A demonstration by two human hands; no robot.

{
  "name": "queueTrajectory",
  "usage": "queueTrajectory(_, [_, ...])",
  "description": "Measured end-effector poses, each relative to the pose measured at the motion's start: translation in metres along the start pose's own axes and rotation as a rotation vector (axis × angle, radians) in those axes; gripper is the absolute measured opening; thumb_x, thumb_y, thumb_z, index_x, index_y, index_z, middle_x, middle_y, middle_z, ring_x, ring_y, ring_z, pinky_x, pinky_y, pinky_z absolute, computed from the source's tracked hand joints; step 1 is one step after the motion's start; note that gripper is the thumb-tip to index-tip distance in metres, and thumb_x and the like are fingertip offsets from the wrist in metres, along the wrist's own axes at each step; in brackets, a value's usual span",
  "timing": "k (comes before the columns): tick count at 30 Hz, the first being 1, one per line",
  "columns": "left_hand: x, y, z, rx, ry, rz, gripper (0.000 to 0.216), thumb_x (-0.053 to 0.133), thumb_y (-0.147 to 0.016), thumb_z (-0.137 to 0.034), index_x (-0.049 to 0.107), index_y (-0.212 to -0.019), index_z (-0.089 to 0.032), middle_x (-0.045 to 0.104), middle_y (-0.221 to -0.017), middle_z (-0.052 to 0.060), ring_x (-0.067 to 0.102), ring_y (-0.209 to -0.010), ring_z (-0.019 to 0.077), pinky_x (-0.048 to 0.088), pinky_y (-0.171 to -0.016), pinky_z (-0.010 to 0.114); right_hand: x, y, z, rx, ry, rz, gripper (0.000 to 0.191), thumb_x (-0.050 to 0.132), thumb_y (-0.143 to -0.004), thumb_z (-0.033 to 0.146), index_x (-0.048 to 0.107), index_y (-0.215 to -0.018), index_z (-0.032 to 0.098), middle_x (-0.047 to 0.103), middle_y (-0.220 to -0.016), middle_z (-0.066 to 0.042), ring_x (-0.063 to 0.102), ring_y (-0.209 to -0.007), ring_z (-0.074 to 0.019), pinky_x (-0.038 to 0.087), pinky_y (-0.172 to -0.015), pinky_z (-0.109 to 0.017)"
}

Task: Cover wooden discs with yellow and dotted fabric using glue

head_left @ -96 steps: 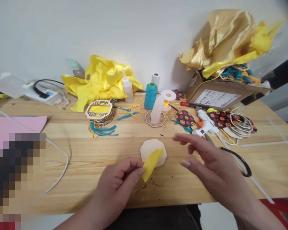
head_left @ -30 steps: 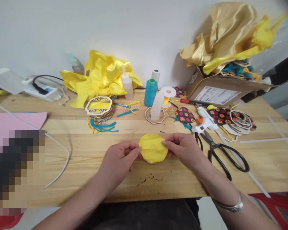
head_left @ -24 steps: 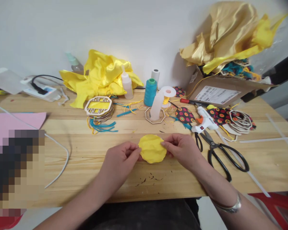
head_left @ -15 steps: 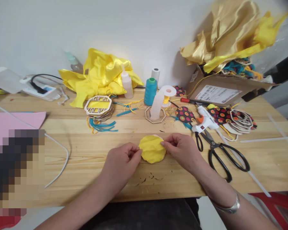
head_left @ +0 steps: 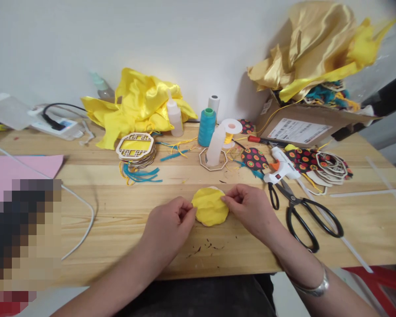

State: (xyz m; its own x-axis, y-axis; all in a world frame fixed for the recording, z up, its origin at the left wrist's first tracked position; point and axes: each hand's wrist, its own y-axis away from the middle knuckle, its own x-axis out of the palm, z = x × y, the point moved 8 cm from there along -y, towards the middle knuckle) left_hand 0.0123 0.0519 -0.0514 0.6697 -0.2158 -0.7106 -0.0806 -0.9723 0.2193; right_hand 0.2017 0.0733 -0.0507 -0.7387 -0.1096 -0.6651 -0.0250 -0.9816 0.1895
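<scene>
Between my hands, low over the wooden table (head_left: 125, 229), is a roundish piece of yellow cloth (head_left: 210, 207). A pale edge of something shows behind its top and bottom rim. My left hand (head_left: 171, 224) pinches the cloth's left edge between thumb and fingers. At the upper right edge, my right hand (head_left: 247, 204) pinches it the same way. Whether the cloth rests on the table I cannot tell. Small dark scraps (head_left: 206, 247) lie just in front of it. Black-handled scissors (head_left: 295, 200) and a white glue gun (head_left: 281, 165) lie right of my right hand.
Stacked lattice frames (head_left: 136, 147) with blue tassels lie back left, before crumpled yellow satin (head_left: 138, 101). A squeeze bottle (head_left: 214, 147) stands in an octagonal frame beside teal thread (head_left: 207, 127). A cardboard box (head_left: 293, 123) sits back right. A white cable (head_left: 90, 220) runs along the left.
The yellow cloth has shifted very slightly, and a little more pale edge shows around it. Both hands keep their pinch on it, almost unmoved.
</scene>
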Motion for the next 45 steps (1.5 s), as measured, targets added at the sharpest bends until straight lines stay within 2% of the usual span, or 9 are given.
queueTrajectory(9, [0.001, 0.001, 0.001, 0.014, -0.003, -0.034, 0.013, 0.053, -0.081, -0.034, 0.058, -0.077, -0.022, 0.068, -0.064, -0.002, 0.063, -0.06, 0.0179, 0.043, -0.059, 0.03, 0.002, 0.001, 0.0, -0.023, 0.03, -0.035, 0.01, 0.061, -0.076, 0.023, 0.061, -0.066, 0.018, 0.063, -0.058, 0.001, 0.055, -0.052, -0.0123, 0.038, -0.05, -0.024])
queueTrajectory(13, [-0.005, 0.005, -0.001, 0.085, -0.05, -0.119, 0.01, 0.053, -0.082, -0.031, 0.057, -0.083, -0.022, 0.068, -0.063, -0.003, 0.062, -0.055, 0.0161, 0.044, -0.054, 0.027, -0.005, 0.005, 0.004, -0.067, 0.074, -0.101, 0.011, 0.06, -0.079, 0.025, 0.062, -0.087, 0.017, 0.062, -0.057, 0.002, 0.056, -0.052, -0.0145, 0.041, -0.051, -0.026])
queueTrajectory(15, [-0.013, 0.01, -0.009, 0.207, -0.129, -0.237, 0.008, 0.052, -0.084, -0.028, 0.058, -0.086, -0.022, 0.07, -0.069, -0.002, 0.063, -0.057, 0.0158, 0.045, -0.054, 0.027, -0.016, 0.013, 0.014, -0.198, 0.142, -0.203, 0.017, 0.055, -0.084, 0.023, 0.062, -0.097, 0.015, 0.065, -0.066, -0.002, 0.059, -0.06, -0.017, 0.047, -0.056, -0.03])
queueTrajectory(17, [-0.019, 0.019, -0.024, 0.416, -0.203, -0.36, 0.01, 0.052, -0.085, -0.023, 0.06, -0.091, -0.02, 0.072, -0.082, 0.003, 0.065, -0.068, 0.0172, 0.049, -0.063, 0.03, -0.021, 0.026, 0.032, -0.447, 0.187, -0.257, 0.02, 0.048, -0.086, 0.016, 0.063, -0.1, 0.014, 0.068, -0.085, -0.008, 0.062, -0.079, -0.0198, 0.051, -0.071, -0.035])
queueTrajectory(20, [-0.018, 0.035, -0.043, 0.701, -0.277, -0.45, 0.016, 0.055, -0.085, -0.015, 0.062, -0.099, -0.016, 0.071, -0.101, 0.008, 0.062, -0.088, 0.0201, 0.048, -0.084, 0.036, -0.009, 0.049, 0.049, -0.812, 0.208, -0.147, 0.035, 0.042, -0.082, 0.002, 0.062, -0.11, 0.013, 0.065, -0.11, -0.011, 0.055, -0.107, -0.0223, 0.048, -0.094, -0.04])
queueTrajectory(22, [-0.014, 0.038, -0.046, 0.748, -0.327, -0.453, 0.019, 0.058, -0.083, -0.013, 0.064, -0.101, -0.014, 0.07, -0.107, 0.01, 0.057, -0.092, 0.0222, 0.047, -0.086, 0.039, 0.005, 0.056, 0.048, -0.9, 0.253, -0.058, 0.05, 0.041, -0.077, -0.003, 0.056, -0.121, 0.012, 0.061, -0.121, -0.011, 0.049, -0.118, -0.0229, 0.044, -0.101, -0.042])
queueTrajectory(25, [-0.008, 0.034, -0.044, 0.716, -0.361, -0.423, 0.023, 0.06, -0.083, -0.014, 0.066, -0.104, -0.012, 0.069, -0.113, 0.01, 0.051, -0.093, 0.0253, 0.047, -0.085, 0.041, 0.02, 0.056, 0.041, -0.899, 0.347, -0.029, 0.059, 0.037, -0.072, -0.007, 0.051, -0.127, 0.01, 0.056, -0.129, -0.012, 0.044, -0.124, -0.0236, 0.043, -0.104, -0.043])
queueTrajectory(29, [-0.002, 0.03, -0.04, 0.68, -0.381, -0.375, 0.028, 0.059, -0.083, -0.016, 0.064, -0.111, -0.012, 0.068, -0.118, 0.008, 0.049, -0.092, 0.0263, 0.047, -0.084, 0.045, 0.029, 0.052, 0.041, -0.898, 0.434, -0.028, 0.057, 0.037, -0.071, -0.008, 0.054, -0.124, 0.004, 0.055, -0.129, -0.015, 0.044, -0.124, -0.0266, 0.043, -0.103, -0.043])
queueTrajectory(45, [0.004, 0.027, -0.038, 0.675, -0.4, -0.321, 0.031, 0.056, -0.084, -0.019, 0.062, -0.113, -0.012, 0.066, -0.121, 0.007, 0.051, -0.094, 0.027, 0.047, -0.084, 0.047, 0.032, 0.046, 0.037, -0.853, 0.477, -0.035, 0.046, 0.045, -0.08, -0.002, 0.055, -0.124, 0.008, 0.053, -0.132, -0.016, 0.043, -0.127, -0.0265, 0.041, -0.106, -0.045])
